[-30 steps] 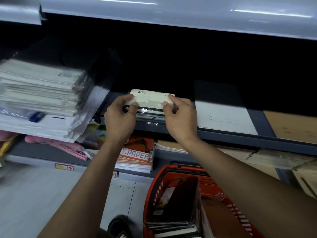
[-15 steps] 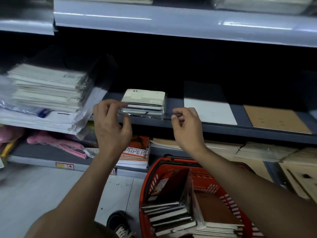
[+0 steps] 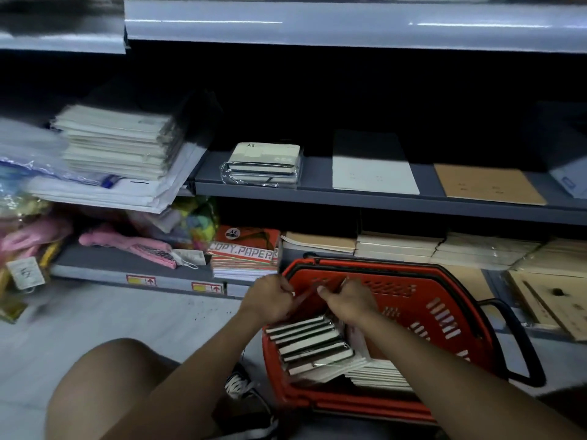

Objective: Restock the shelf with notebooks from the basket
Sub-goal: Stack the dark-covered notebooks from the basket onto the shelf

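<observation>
Hands are seen low in the red basket [image 3: 451,300], close together over a row of notebooks [image 3: 313,344] stood on edge w/ dark spines up. Left hand [image 3: 270,300] and right hand [image 3: 349,301] are both curled on a thin reddish-brown notebook [image 3: 306,296] at the row's far end; it's pinched at either edge and tilted. Grip detail is blurred. More pale notebooks are stacked flat at the basket's near right. Basket is set on the floor, just in front of the bottom shelf.

On the mid shelf [image 3: 317,182], a wrapped pack [image 3: 263,165] marked "A5" is laid flat near the front edge, in clear plastic. To its right, well apart, a black-and-white pad [image 3: 371,168] and a brown pad [image 3: 489,184] are laid flat. To the left, a tall pile of white pads [image 3: 117,141] is stacked on plastic sleeves.

On the bottom shelf, a ream [image 3: 244,252] is lettered "COPY.PAPER" w/ a round "A4" sticker on top. Pink items [image 3: 127,244] are laid to its left, cream notebook stacks to its right. Red-arrow stickers are stuck on the shelf's front strip; their text can't be read. A tag at far left bears a handwritten mark, illegible.
</observation>
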Motion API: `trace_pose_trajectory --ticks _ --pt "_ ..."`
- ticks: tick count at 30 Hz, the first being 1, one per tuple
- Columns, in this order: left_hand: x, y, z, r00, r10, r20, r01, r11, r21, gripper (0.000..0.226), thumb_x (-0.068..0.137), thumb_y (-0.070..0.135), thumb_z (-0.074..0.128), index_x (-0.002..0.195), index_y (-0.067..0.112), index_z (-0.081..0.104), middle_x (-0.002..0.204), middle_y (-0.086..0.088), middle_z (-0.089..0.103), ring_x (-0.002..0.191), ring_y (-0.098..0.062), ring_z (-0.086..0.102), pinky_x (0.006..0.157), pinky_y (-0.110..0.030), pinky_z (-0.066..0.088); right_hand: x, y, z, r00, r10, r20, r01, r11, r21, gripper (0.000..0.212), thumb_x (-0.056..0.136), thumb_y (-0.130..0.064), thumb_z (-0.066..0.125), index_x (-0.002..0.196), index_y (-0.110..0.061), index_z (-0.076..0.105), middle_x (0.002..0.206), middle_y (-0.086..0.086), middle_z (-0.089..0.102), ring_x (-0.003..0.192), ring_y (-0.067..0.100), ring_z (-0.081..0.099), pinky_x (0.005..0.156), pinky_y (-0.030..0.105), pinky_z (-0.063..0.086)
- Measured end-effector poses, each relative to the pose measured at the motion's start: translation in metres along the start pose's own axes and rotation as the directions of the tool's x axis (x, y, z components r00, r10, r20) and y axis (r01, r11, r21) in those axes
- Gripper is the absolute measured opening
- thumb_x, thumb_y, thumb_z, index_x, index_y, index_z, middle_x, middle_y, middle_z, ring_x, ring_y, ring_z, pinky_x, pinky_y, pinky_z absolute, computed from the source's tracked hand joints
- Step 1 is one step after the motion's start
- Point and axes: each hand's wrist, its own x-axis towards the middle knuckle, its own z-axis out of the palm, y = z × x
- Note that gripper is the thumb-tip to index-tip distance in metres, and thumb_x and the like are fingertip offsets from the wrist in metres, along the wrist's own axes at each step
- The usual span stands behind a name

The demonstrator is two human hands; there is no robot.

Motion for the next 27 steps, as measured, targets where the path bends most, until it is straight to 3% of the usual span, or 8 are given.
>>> trace_pose_trajectory --ticks 3,7,12,17,21,24,27 --pt "-0.010 -0.010 0.013 0.990 -0.087 0.114 0.098 0.991 -0.090 0.036 0.079 0.039 0.048 0.084 0.019 0.078 0.096 -0.003 0.075 0.091 -0.024 0.067 0.079 -0.028 0.050 -0.004 0.005 0.009 0.996 0.068 0.054 -0.075 0.986 0.146 0.035 0.089 -0.053 0.072 0.110 -0.024 0.072 0.098 -0.007 0.074 0.084 0.012 0.069 0.070 0.020 0.047" --pt "-0.011 -0.019 0.023 0.983 -0.148 0.112 0.166 0.970 -0.177 0.031 0.094 0.035 0.052 0.081 0.017 0.074 0.082 -0.002 0.070 0.079 -0.021 0.063 0.066 -0.026 0.044 -0.012 0.002 0.000 0.992 0.108 0.063 -0.117 0.977 0.179 0.011 0.094 -0.031 0.072 0.091 -0.020 0.069 0.079 -0.006 0.068 0.059 0.003 0.058 0.042 0.014 0.039" --pt "-0.010 -0.019 0.028 0.971 -0.206 0.121 0.225 0.959 -0.171 0.025 0.094 0.019 0.056 0.092 0.012 0.080 0.093 -0.005 0.076 0.088 -0.022 0.068 0.081 -0.032 0.055 -0.017 0.000 -0.010 0.982 0.175 0.071 -0.188 0.942 0.279 0.006 0.089 -0.024 0.070 0.085 -0.019 0.069 0.084 -0.003 0.068 0.073 0.012 0.063 0.067 0.024 0.049" --pt "-0.011 -0.013 0.033 0.959 -0.244 0.144 0.266 0.950 -0.161 0.030 0.084 0.025 0.051 0.095 0.006 0.072 0.097 -0.019 0.073 0.094 -0.034 0.071 0.072 -0.032 0.054 -0.026 -0.002 -0.017 0.963 0.232 0.135 -0.268 0.794 0.546 0.019 0.081 -0.012 0.070 0.098 -0.003 0.070 0.086 0.015 0.074 0.070 0.032 0.075 0.066 0.045 0.065" --pt "-0.014 -0.003 0.028 0.939 -0.310 0.151 0.344 0.870 -0.354 0.023 0.079 0.024 0.062 0.093 0.010 0.074 0.082 -0.007 0.074 0.076 -0.024 0.069 0.065 -0.030 0.053 -0.033 -0.003 -0.026 0.980 0.186 0.065 -0.188 0.791 0.582 0.042 0.080 -0.020 0.063 0.119 -0.006 0.060 0.094 0.009 0.075 0.082 0.024 0.074 0.074 0.037 0.063" --pt "-0.012 0.000 0.018 0.909 -0.352 0.224 0.416 0.714 -0.563 0.045 0.059 0.024 0.067 0.098 0.002 0.070 0.081 -0.014 0.067 0.078 -0.029 0.061 0.068 -0.037 0.045 -0.052 -0.011 -0.043 0.991 0.129 -0.018 -0.094 0.805 0.585 0.035 0.085 -0.018 0.062 0.118 -0.006 0.058 0.095 0.007 0.072 0.084 0.021 0.070 0.061 0.028 0.052" --pt "-0.021 0.017 0.002 0.939 -0.291 0.181 0.332 0.645 -0.688 0.031 0.077 0.015 0.062 0.104 0.000 0.068 0.088 -0.017 0.069 0.081 -0.030 0.065 0.068 -0.034 0.050 -0.073 -0.022 -0.060 0.987 0.072 -0.142 0.030 0.794 0.607 0.030 0.087 -0.016 0.060 0.115 -0.006 0.055 0.093 0.009 0.070 0.081 0.022 0.069 0.056 0.033 0.048"
